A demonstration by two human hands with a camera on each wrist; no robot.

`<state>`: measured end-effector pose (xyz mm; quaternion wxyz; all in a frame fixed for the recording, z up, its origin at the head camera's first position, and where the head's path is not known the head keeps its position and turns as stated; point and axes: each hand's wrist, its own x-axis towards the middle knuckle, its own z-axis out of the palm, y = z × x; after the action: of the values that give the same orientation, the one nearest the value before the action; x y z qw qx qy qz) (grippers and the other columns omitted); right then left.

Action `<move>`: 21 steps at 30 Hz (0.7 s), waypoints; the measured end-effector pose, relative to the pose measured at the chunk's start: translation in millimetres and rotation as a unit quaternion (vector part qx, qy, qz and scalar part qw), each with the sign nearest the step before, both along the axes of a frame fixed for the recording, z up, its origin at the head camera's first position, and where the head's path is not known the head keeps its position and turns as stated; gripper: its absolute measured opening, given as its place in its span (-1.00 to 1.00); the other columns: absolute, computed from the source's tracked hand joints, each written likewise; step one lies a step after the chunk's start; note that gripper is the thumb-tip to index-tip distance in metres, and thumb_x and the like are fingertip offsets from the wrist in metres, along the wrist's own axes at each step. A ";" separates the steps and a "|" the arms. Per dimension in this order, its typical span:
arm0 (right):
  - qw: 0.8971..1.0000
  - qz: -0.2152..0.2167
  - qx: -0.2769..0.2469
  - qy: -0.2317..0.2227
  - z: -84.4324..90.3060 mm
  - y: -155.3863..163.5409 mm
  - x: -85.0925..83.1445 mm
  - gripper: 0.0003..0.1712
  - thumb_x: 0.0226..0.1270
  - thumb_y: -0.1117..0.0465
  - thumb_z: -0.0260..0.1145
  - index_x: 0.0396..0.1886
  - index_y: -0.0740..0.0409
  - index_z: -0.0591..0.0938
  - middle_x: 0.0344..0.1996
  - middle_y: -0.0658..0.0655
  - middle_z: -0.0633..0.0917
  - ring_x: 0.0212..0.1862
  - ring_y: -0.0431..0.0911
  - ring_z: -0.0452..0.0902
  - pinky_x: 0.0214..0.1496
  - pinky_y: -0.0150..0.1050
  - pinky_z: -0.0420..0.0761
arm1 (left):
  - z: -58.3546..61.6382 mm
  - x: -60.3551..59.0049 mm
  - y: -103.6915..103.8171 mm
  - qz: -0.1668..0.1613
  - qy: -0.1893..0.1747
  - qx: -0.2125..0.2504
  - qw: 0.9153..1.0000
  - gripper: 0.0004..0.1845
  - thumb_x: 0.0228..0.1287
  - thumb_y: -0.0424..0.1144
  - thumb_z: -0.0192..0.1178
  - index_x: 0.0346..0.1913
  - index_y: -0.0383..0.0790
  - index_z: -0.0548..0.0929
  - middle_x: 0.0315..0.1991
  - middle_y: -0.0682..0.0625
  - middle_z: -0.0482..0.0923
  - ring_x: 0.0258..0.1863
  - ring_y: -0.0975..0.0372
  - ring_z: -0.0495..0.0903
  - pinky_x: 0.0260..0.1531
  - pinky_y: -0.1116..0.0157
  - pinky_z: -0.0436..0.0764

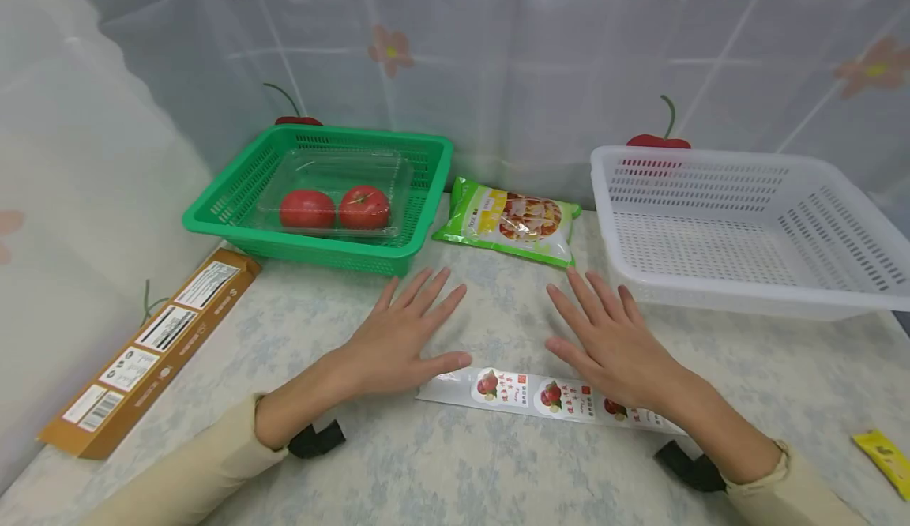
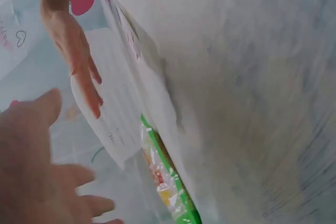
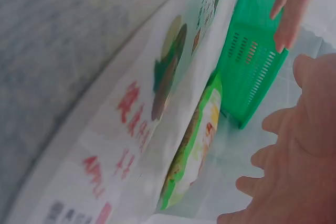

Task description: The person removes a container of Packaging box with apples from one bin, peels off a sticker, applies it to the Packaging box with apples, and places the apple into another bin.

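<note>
Both hands lie flat, palms down, on the table in the head view. My left hand (image 1: 405, 328) has straight spread fingers; its thumb touches the left end of a long white sticker strip with apple pictures (image 1: 529, 393). My right hand (image 1: 604, 336) is also flat, its wrist lying over the strip's right part. Neither hand holds anything. Beyond the fingertips lies a green snack packet (image 1: 508, 220). The strip (image 3: 136, 129) fills the right wrist view, with the packet (image 3: 197, 145) behind it. In the left wrist view the packet (image 2: 168, 187) shows below my left hand (image 2: 37, 177).
A green basket (image 1: 235, 218) at back left holds a clear lidded box with two tomatoes (image 1: 334, 208). A white basket (image 1: 739, 289) stands at back right. A long brown box (image 1: 152, 348) lies at the left edge, a yellow packet (image 1: 885, 459) at the right.
</note>
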<state>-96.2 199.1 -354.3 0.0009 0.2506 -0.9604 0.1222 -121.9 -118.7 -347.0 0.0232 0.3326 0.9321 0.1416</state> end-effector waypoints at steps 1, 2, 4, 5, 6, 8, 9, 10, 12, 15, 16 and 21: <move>1.000 0.000 -0.006 0.003 0.8 -1.6 -1.1 -0.17 0.54 -0.23 -0.02 0.60 0.04 0.02 0.57 0.22 -0.11 0.55 0.20 -0.31 0.40 0.35 -0.17 | 0.7 -1.2 -0.5 0.007 0.001 0.031 1.000 -0.10 0.36 0.40 -0.08 0.59 0.02 -0.01 0.58 0.00 -0.13 0.55 0.07 -0.20 0.40 -0.18 -0.13; 1.000 0.002 -0.015 0.007 2.0 -3.8 -2.5 -0.18 0.54 -0.22 -0.01 0.59 0.06 0.05 0.56 0.23 -0.08 0.54 0.21 -0.27 0.41 0.33 -0.14 | 1.5 -2.5 -1.7 0.016 -0.001 0.071 0.997 -0.13 0.38 0.34 -0.01 0.58 0.00 0.02 0.56 0.00 -0.03 0.54 0.09 -0.11 0.40 -0.15 -0.06; 0.999 0.004 -0.044 0.015 5.3 -10.2 -6.5 -0.21 0.54 -0.19 0.02 0.57 0.12 0.13 0.54 0.26 0.03 0.52 0.22 -0.14 0.42 0.28 -0.04 | 3.7 -6.4 -4.9 0.046 -0.011 0.171 0.984 -0.20 0.40 0.18 0.11 0.57 -0.02 0.10 0.46 0.00 0.24 0.46 0.12 0.15 0.36 -0.08 0.14; 0.998 0.005 -0.063 0.019 7.9 -14.1 -8.8 -0.22 0.53 -0.17 0.05 0.55 0.14 0.18 0.52 0.27 0.09 0.51 0.22 -0.07 0.41 0.26 0.02 | 4.8 -9.0 -7.3 0.063 -0.015 0.223 0.973 -0.24 0.42 0.09 0.15 0.55 -0.05 0.14 0.38 -0.01 0.37 0.39 0.13 0.28 0.32 -0.04 0.24; 0.996 0.006 -0.084 0.021 11.2 -18.4 -11.3 -0.24 0.53 -0.16 0.07 0.52 0.17 0.22 0.50 0.28 0.15 0.49 0.22 0.01 0.41 0.24 0.08 | 6.6 -11.3 -9.9 0.082 -0.020 0.272 0.958 -0.27 0.42 0.01 0.18 0.54 -0.06 0.17 0.28 -0.03 0.49 0.28 0.14 0.42 0.24 0.01 0.36; 0.991 0.008 -0.130 0.025 19.2 -27.6 -16.1 -0.30 0.53 -0.11 0.11 0.46 0.21 0.32 0.44 0.27 0.27 0.45 0.19 0.14 0.38 0.19 0.18 | 10.0 -16.6 -16.3 0.125 -0.041 0.359 0.924 -0.31 0.43 -0.08 0.18 0.53 -0.06 0.19 0.02 -0.05 0.66 -0.05 0.19 0.61 -0.05 0.13 0.55; 0.988 0.006 -0.154 0.024 23.6 -32.4 -18.2 -0.34 0.52 -0.09 0.12 0.43 0.22 0.36 0.41 0.26 0.33 0.42 0.16 0.20 0.37 0.16 0.22 | 11.5 -19.8 -19.5 0.149 -0.052 0.390 0.907 -0.32 0.45 -0.08 0.17 0.53 -0.03 0.19 -0.11 -0.05 0.70 -0.24 0.21 0.62 -0.21 0.20 0.55; 0.984 0.005 -0.179 0.021 28.2 -37.3 -20.2 -0.37 0.52 -0.07 0.14 0.40 0.21 0.40 0.38 0.23 0.38 0.40 0.13 0.25 0.35 0.14 0.27 | 12.5 -23.0 -23.0 0.171 -0.063 0.414 0.892 -0.32 0.46 -0.08 0.15 0.54 -0.04 0.17 -0.24 -0.05 0.71 -0.42 0.23 0.57 -0.35 0.24 0.51; 0.975 0.002 -0.224 0.009 37.5 -48.2 -24.1 -0.43 0.52 -0.04 0.15 0.35 0.20 0.45 0.32 0.18 0.46 0.34 0.08 0.35 0.28 0.11 0.37 | 13.2 -29.1 -30.0 0.219 -0.094 0.443 0.864 -0.30 0.47 -0.02 0.12 0.56 0.01 0.11 -0.40 -0.01 0.67 -0.63 0.26 0.38 -0.52 0.28 0.37; 0.956 0.006 -0.294 -0.020 50.3 -68.5 -31.3 -0.50 0.51 0.01 0.17 0.29 0.18 0.49 0.24 0.12 0.53 0.26 0.01 0.43 0.21 0.04 0.47 | 10.1 -37.4 -38.4 0.281 -0.137 0.455 0.834 -0.29 0.48 0.04 0.09 0.56 0.04 0.07 -0.47 -0.04 0.64 -0.66 0.27 0.29 -0.52 0.33 0.33; 0.948 0.011 -0.316 -0.032 54.3 -76.4 -34.5 -0.52 0.51 0.03 0.18 0.28 0.18 0.50 0.21 0.11 0.54 0.23 -0.01 0.45 0.18 0.01 0.50 | 8.2 -39.3 -40.7 0.296 -0.146 0.454 0.828 -0.29 0.48 0.05 0.08 0.56 0.02 0.07 -0.44 -0.07 0.66 -0.64 0.26 0.32 -0.50 0.34 0.35; 0.914 0.035 -0.392 -0.095 72.5 -121.2 -56.6 -0.56 0.52 0.06 0.17 0.27 0.17 0.50 0.19 0.07 0.54 0.19 -0.08 0.47 0.17 -0.11 0.52 | 1.2 -43.0 -44.6 0.326 -0.163 0.458 0.810 -0.29 0.46 0.09 0.08 0.56 0.09 0.08 0.04 -0.19 0.54 -0.38 0.05 0.52 -0.32 0.29 0.47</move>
<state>-152.8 77.9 -281.7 0.0041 0.2509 -0.8214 0.5122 -164.8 -163.4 -345.8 -0.0277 -0.0471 0.7953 0.6037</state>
